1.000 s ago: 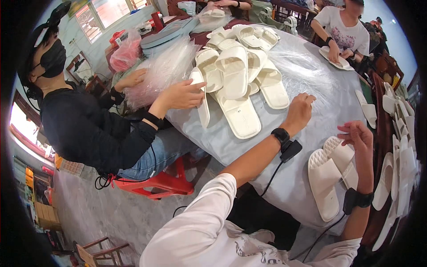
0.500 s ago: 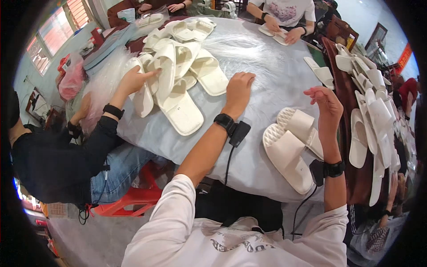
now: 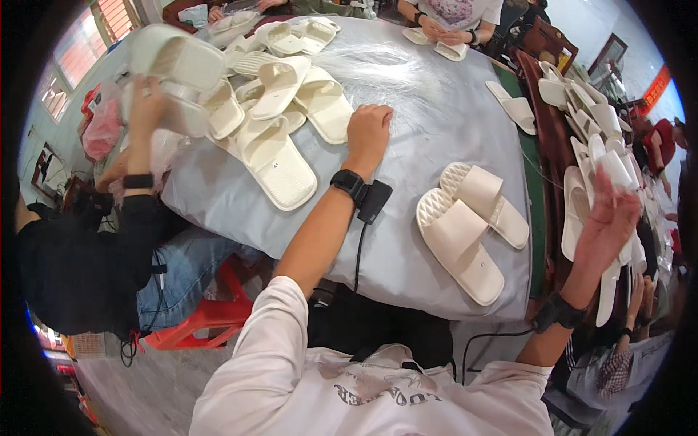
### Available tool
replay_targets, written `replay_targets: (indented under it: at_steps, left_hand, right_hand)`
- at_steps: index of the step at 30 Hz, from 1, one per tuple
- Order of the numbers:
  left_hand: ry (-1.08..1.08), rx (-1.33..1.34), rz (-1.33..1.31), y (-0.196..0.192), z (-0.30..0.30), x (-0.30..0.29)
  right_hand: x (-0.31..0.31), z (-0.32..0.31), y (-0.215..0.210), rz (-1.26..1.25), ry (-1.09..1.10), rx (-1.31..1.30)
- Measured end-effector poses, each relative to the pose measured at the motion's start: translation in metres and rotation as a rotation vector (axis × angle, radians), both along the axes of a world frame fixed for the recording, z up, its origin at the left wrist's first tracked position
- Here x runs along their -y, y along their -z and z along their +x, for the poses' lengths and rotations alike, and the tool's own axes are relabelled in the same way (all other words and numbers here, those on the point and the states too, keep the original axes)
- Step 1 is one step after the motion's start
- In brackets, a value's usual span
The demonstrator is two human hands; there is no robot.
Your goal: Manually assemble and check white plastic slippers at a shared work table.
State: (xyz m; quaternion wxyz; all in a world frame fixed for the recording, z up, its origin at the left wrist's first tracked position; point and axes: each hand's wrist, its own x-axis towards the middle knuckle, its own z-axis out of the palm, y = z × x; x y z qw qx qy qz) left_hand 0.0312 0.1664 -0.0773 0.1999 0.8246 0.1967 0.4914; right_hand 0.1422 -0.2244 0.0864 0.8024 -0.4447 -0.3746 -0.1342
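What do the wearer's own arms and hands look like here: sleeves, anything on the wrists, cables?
Both forearms are bare below short white sleeves. The left hand and right hand are ungloved. Each wrist has a black band; the left wrist band carries a small black box with a black cable running back toward the body. A similar cable leaves the right wrist band.

A red stool (image 3: pixel 207 320) stands below the grey table (image 3: pixel 436 138), a pink bag (image 3: pixel 102 131) beside it

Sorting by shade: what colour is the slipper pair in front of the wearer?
Cream white slipper pair, plainest in the head view.
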Motion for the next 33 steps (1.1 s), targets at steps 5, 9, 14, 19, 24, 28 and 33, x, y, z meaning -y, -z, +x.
replay_targets:
  at_steps: [5, 9, 14, 19, 24, 28, 33]
  left_hand:
    - [0.006, -0.070, 0.002, -0.004, 0.003, 0.001]
    - [0.042, -0.058, 0.089, -0.021, 0.003, 0.009]
    - [0.341, 0.015, 0.053, -0.052, 0.005, 0.043]
    - [0.887, -0.190, -0.157, -0.044, 0.010, 0.085]
    - [0.922, -0.239, -0.120, -0.021, 0.015, 0.088]
    - [0.905, -0.266, -0.232, -0.015, 0.021, 0.089]
    - [0.878, -0.281, -0.246, -0.015, 0.023, 0.090]
  right_hand:
    - [0.167, -0.006, -0.040, -0.678, 1.330, 0.370]
    - [0.161, -0.074, -0.071, -0.717, 1.598, 0.787]
    - [0.038, -0.109, -0.025, -1.180, 0.819, 0.202]
    - [-0.001, -0.044, 0.061, -1.196, 0.145, 0.107]
    - [-0.020, -0.011, 0.086, -1.170, 0.050, 0.046]
    - [-0.044, -0.004, 0.085, -1.210, 0.062, -0.025]
    - [-0.077, -0.005, 0.106, -1.056, 0.017, -0.291]
